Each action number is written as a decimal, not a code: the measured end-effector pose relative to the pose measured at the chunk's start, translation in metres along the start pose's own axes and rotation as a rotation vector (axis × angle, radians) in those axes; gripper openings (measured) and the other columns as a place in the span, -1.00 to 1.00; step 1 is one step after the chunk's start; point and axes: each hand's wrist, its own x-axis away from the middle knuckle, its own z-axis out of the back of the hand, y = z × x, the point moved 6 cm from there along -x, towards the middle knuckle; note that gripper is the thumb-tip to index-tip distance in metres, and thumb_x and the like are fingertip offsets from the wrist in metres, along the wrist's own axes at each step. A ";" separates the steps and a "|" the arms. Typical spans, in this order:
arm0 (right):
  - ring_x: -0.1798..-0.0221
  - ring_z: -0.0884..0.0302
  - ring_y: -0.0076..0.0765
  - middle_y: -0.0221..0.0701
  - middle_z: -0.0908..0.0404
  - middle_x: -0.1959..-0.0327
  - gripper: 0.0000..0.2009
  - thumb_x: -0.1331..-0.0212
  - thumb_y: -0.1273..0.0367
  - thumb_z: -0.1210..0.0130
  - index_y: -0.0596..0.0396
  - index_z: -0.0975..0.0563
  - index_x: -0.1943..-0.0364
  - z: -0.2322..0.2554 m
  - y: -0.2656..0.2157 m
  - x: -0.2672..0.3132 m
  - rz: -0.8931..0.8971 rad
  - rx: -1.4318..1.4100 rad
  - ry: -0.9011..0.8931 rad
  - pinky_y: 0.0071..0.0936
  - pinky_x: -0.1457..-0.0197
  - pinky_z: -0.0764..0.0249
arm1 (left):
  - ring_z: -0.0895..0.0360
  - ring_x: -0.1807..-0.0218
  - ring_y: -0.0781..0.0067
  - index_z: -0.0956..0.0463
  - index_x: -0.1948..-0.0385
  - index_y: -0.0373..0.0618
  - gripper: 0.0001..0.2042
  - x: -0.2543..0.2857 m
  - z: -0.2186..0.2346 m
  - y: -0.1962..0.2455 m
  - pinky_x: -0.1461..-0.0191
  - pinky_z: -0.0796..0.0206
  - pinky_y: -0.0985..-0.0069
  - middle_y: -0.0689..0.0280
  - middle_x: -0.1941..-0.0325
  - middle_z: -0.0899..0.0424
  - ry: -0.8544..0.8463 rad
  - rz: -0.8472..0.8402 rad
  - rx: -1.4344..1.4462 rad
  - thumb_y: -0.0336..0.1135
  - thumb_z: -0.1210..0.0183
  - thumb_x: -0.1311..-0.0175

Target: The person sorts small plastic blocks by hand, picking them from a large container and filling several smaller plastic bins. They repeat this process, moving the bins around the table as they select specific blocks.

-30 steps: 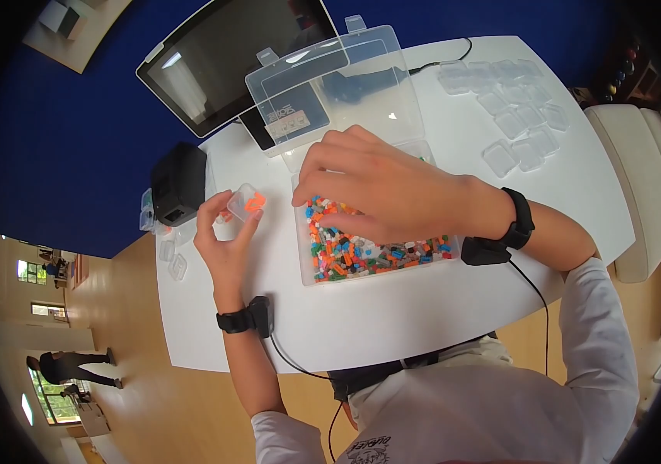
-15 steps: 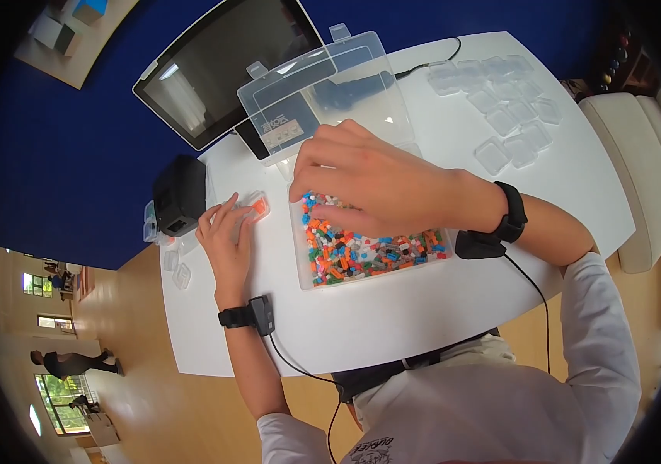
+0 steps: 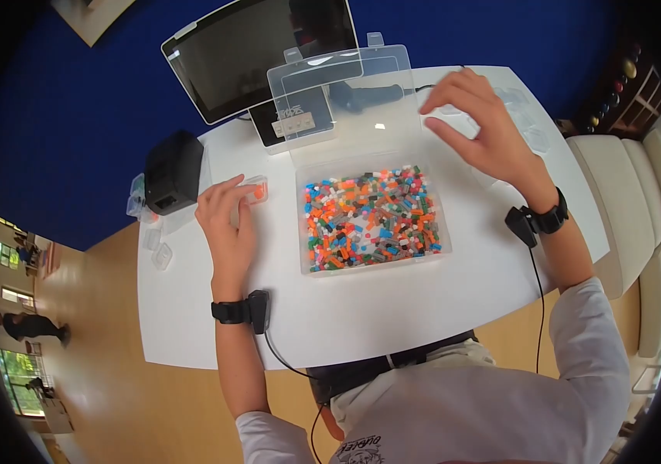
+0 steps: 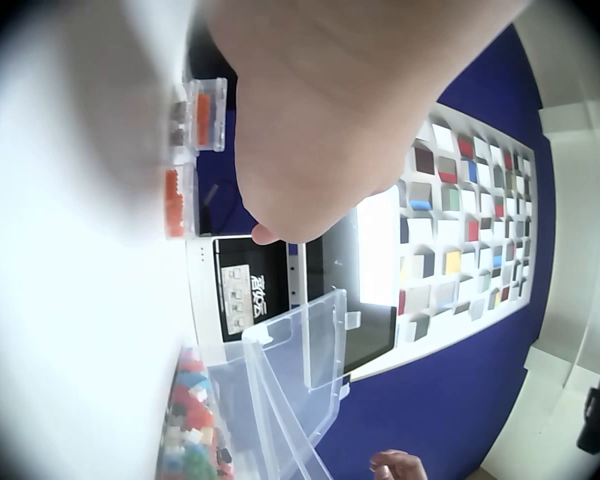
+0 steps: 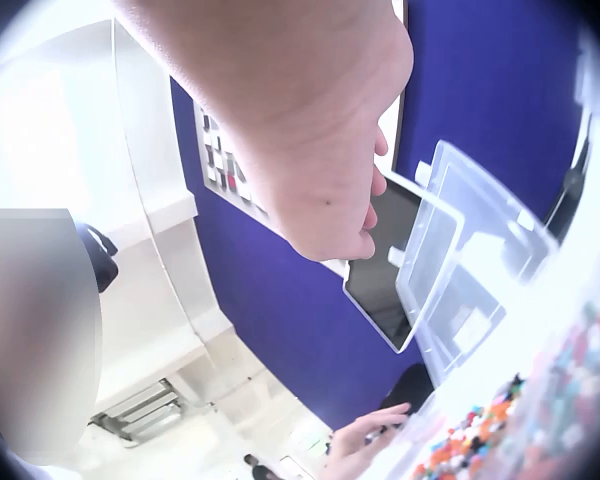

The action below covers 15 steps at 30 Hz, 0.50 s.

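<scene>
My left hand [image 3: 226, 228] rests by a small clear box [image 3: 261, 190] with orange pieces inside. The fingers are relaxed, their tips right at the box's edge. In the left wrist view two small boxes with orange contents stand on the table, an upper box [image 4: 218, 115] and a lower box [image 4: 187, 200]. My right hand [image 3: 481, 127] hovers at the back right near several clear lids [image 3: 533, 131], fingers spread and nothing between them. Between the hands lies a clear plastic case [image 3: 446, 246] full of small multicoloured building bricks [image 3: 415, 232], its transparent lid [image 3: 396, 127] raised.
A monitor [image 3: 261, 62] stands behind the case. A black device [image 3: 173, 172] sits at the left edge, with small clear containers [image 3: 162, 256] beside it. Cables hang from both wrist cameras. Beyond the right edge of the white table [image 3: 361, 317] is a pale sofa [image 3: 616, 178].
My left hand has lowered the small box of orange pieces onto the table and loosened its fingers. My right hand has moved from above the bricks to the back right.
</scene>
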 end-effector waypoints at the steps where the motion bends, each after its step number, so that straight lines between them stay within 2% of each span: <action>1: -0.23 -0.58 -0.09 -0.39 -0.75 -0.05 -0.83 -0.41 0.42 -0.44 -0.02 -0.72 -0.01 0.005 0.010 0.014 0.011 0.012 -0.020 -0.14 -0.43 -0.42 | -0.55 -0.46 0.07 -0.83 -0.01 0.02 -0.75 -0.002 0.002 0.008 -0.63 -0.16 0.08 0.32 -0.30 -0.87 0.017 -0.021 0.057 -0.55 -0.25 -0.50; 3: -0.25 -0.61 -0.16 -0.43 -0.80 -0.10 -0.79 -0.40 0.42 -0.45 -0.02 -0.73 -0.05 0.008 0.054 0.046 -0.336 -0.103 -0.142 -0.16 -0.46 -0.42 | -0.60 -0.40 0.09 -0.84 0.02 0.00 -0.79 -0.004 0.006 0.023 -0.60 -0.23 0.10 0.30 -0.23 -0.89 0.036 -0.019 0.125 -0.53 -0.28 -0.51; 4: -0.25 -0.61 -0.16 -0.43 -0.80 -0.10 -0.79 -0.40 0.42 -0.45 -0.02 -0.73 -0.05 0.017 0.061 0.058 -0.331 -0.088 -0.155 -0.16 -0.46 -0.42 | -0.64 -0.34 0.11 -0.86 0.06 -0.03 -0.83 -0.004 0.005 0.030 -0.57 -0.30 0.13 0.28 -0.16 -0.92 0.042 -0.033 0.173 -0.50 -0.30 -0.52; 6: -0.37 -0.57 -0.14 -0.39 -0.81 -0.24 -0.61 -0.32 0.47 -0.50 -0.05 -0.74 -0.22 0.022 0.066 0.078 -0.329 0.095 -0.332 -0.12 -0.59 -0.38 | -0.67 -0.29 0.13 -0.85 0.07 -0.04 -0.84 -0.003 0.002 0.041 -0.54 -0.33 0.14 0.29 -0.11 -0.92 0.040 -0.057 0.222 -0.52 -0.31 -0.50; 7: -0.37 -0.57 -0.14 -0.39 -0.81 -0.24 -0.61 -0.32 0.47 -0.50 -0.05 -0.74 -0.22 0.022 0.055 0.082 -0.327 0.101 -0.338 -0.12 -0.59 -0.38 | -0.69 -0.23 0.15 -0.85 0.09 -0.05 -0.84 -0.002 0.001 0.048 -0.51 -0.36 0.15 0.30 -0.05 -0.93 0.029 -0.091 0.256 -0.53 -0.33 -0.47; 9: -0.47 -0.50 -0.06 -0.33 -0.79 -0.36 -0.39 -0.22 0.53 -0.53 -0.10 -0.70 -0.41 0.016 0.039 0.094 -0.520 0.094 -0.394 -0.03 -0.72 -0.28 | -0.69 -0.22 0.15 -0.85 0.09 -0.06 -0.84 -0.001 -0.001 0.061 -0.51 -0.36 0.15 0.30 -0.02 -0.92 0.005 -0.095 0.308 -0.54 -0.32 -0.47; 10: -0.55 -0.43 0.01 -0.28 -0.75 -0.44 -0.24 -0.14 0.56 -0.57 -0.12 -0.65 -0.53 0.012 0.040 0.101 -0.526 0.045 -0.492 0.01 -0.80 -0.17 | -0.70 -0.20 0.15 -0.85 0.10 -0.07 -0.84 0.000 -0.004 0.067 -0.51 -0.36 0.15 0.30 0.00 -0.92 -0.021 -0.103 0.354 -0.54 -0.32 -0.46; 15: -0.53 -0.48 -0.02 -0.32 -0.76 -0.42 -0.33 -0.15 0.52 -0.59 -0.08 -0.70 -0.43 -0.012 0.059 0.117 -0.362 0.111 -0.636 0.00 -0.80 -0.15 | -0.73 -0.09 0.22 -0.86 0.09 -0.07 -0.83 0.007 -0.011 0.084 -0.45 -0.37 0.19 0.31 0.08 -0.91 -0.085 -0.092 0.459 -0.54 -0.33 -0.46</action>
